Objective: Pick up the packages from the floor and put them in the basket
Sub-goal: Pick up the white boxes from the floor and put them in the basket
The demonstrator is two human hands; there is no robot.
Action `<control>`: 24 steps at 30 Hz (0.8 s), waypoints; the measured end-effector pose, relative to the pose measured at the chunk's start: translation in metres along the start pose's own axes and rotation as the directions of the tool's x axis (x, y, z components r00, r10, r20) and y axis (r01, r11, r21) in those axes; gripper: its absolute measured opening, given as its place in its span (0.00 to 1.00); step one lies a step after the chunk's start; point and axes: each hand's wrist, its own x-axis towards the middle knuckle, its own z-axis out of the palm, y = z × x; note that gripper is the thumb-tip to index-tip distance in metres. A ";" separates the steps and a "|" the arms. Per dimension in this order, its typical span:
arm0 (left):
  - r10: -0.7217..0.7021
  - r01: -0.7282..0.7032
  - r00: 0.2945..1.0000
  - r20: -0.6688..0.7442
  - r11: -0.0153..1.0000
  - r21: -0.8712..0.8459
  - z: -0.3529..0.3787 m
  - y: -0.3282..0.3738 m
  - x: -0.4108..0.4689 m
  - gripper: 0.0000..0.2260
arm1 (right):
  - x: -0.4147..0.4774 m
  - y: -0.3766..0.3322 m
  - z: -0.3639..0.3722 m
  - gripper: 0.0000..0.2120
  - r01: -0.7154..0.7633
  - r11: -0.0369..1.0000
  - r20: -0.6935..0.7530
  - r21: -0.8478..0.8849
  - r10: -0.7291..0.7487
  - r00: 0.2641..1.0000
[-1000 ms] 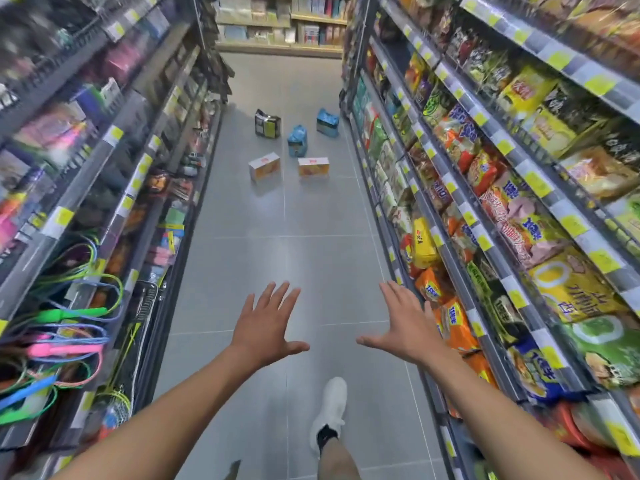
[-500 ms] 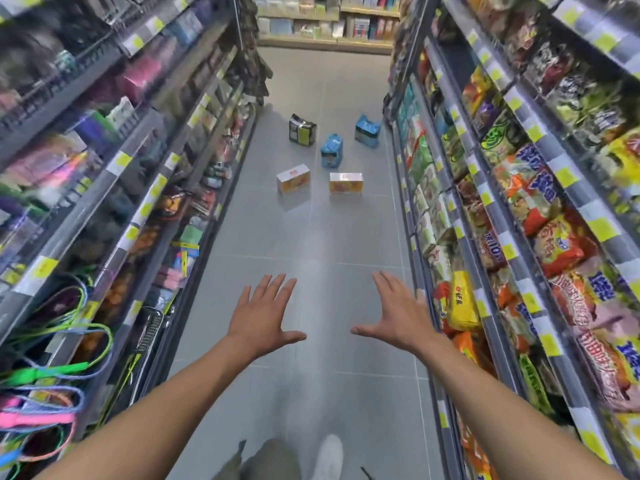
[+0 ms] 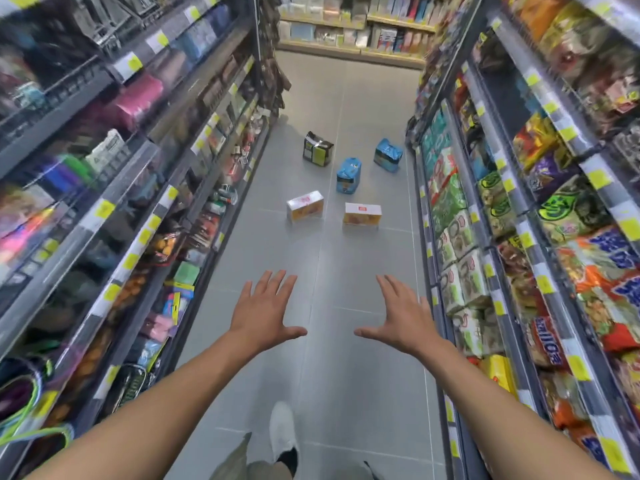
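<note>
Shelves of goods are ranged along both sides of the floor. Five packages are scattered on it, well beyond the left hand and right hand, whose fingers are spread, gripping nothing.

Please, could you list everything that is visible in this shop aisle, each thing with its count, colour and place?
boxes: two, white tops and orange fronts, side by side on the floor, nearest of the packages
blue packages: two, blue, on the floor beyond the boxes, one nearer the right shelves
dark package: one, black and green, on the floor, far left of the group
floor: one, grey tiles, along the aisle
left shelves: one run, dark, yellow tags, mixed small goods
right shelves: one run, dark, many-coloured snack bags
far shelves: one run, pale, across the aisle's end
shoe: one, white, bottom centre
left hand: one, open, fingers spread, empty
right hand: one, open, fingers spread, empty
</note>
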 end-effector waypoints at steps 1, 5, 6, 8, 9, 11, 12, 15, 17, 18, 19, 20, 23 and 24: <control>0.007 -0.007 1.000 0.000 1.000 0.002 -0.005 -0.006 0.017 0.51 | 0.018 -0.001 -0.005 0.60 -0.004 1.000 -0.003 -0.005 0.004 1.000; 0.020 -0.021 0.999 0.029 1.000 0.007 -0.021 -0.022 0.086 0.50 | 0.085 -0.002 -0.026 0.60 -0.028 1.000 0.001 0.011 0.028 1.000; 0.025 -0.025 0.999 0.034 1.000 0.011 -0.024 -0.023 0.104 0.50 | 0.101 0.000 -0.030 0.60 -0.034 0.999 -0.001 0.020 0.034 0.999; 0.043 -0.044 0.998 0.049 0.999 0.021 -0.029 -0.023 0.139 0.50 | 0.134 0.007 -0.040 0.60 -0.042 0.999 0.009 0.026 0.041 0.999; 0.050 -0.052 0.997 0.058 0.998 0.024 -0.031 -0.023 0.160 0.50 | 0.152 0.012 -0.045 0.60 -0.049 0.998 0.016 0.027 0.048 0.999; 0.054 -0.056 0.996 0.066 0.998 0.028 -0.034 -0.020 0.199 0.51 | 0.186 0.026 -0.054 0.60 -0.064 0.997 0.019 0.035 0.063 0.998; 0.057 -0.059 0.996 0.073 0.998 0.031 -0.037 -0.018 0.221 0.50 | 0.205 0.035 -0.059 0.60 -0.069 0.997 0.022 0.037 0.069 0.997; 0.066 -0.070 0.994 0.091 0.997 0.034 -0.047 -0.005 0.288 0.50 | 0.261 0.064 -0.079 0.60 -0.083 0.996 0.036 0.040 0.082 0.996; 0.064 -0.067 0.993 0.097 0.997 0.031 -0.057 0.005 0.332 0.50 | 0.297 0.084 -0.098 0.60 -0.083 0.995 0.038 0.049 0.082 0.996; 0.066 -0.069 0.993 0.099 0.997 0.032 -0.063 0.010 0.351 0.50 | 0.314 0.092 -0.108 0.60 -0.083 0.996 0.038 0.045 0.081 0.996; 0.074 -0.077 0.993 0.097 0.997 0.031 -0.069 0.016 0.375 0.50 | 0.333 0.103 -0.120 0.60 -0.086 0.995 0.034 0.045 0.085 0.996; 0.081 -0.084 0.993 0.088 0.996 0.031 -0.075 0.023 0.400 0.50 | 0.352 0.116 -0.131 0.60 -0.094 0.994 0.029 0.050 0.092 0.995; 0.076 -0.077 0.994 0.074 0.997 0.022 -0.091 0.037 0.462 0.50 | 0.401 0.143 -0.157 0.60 -0.098 0.994 0.035 0.050 0.096 0.995; 0.076 -0.077 0.994 0.076 0.997 0.019 -0.095 0.040 0.483 0.50 | 0.417 0.151 -0.165 0.60 -0.104 0.993 0.043 0.047 0.102 0.994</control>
